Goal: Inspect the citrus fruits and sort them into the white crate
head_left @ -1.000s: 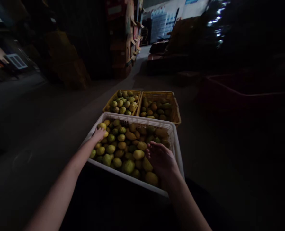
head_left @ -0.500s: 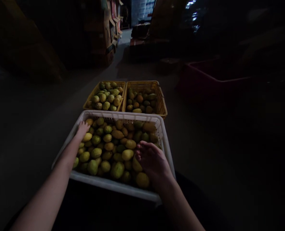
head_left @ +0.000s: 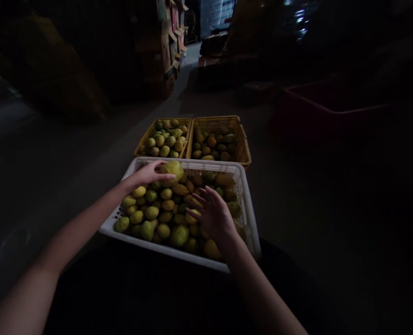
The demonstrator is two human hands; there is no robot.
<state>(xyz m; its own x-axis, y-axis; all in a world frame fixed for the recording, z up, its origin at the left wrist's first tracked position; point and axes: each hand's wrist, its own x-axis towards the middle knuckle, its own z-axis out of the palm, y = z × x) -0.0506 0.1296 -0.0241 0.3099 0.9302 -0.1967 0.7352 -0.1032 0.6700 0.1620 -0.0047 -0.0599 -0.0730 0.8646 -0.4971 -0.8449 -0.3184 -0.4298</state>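
A white plastic crate full of yellow, green and orange fruits stands before me; in this dim light I cannot make out their exact kind. Above its far left part, my left hand grips a large yellow-green fruit, thumb on the near side. Over the right half of the crate hovers my right hand, palm turned left, fingers spread and holding nothing. Below its fingertips lies a yellow fruit. A bigger green fruit rests near the crate's front edge.
Just beyond the white crate are two yellow crates of similar fruit, the left one fuller than the right one. A pinkish-red bin stands at the right in shadow. Stacked cardboard boxes line the floor passage further back.
My left hand has left the crate's far left corner and moved right and up, now with a fruit in it. My right hand has risen slightly and its fingers have spread.
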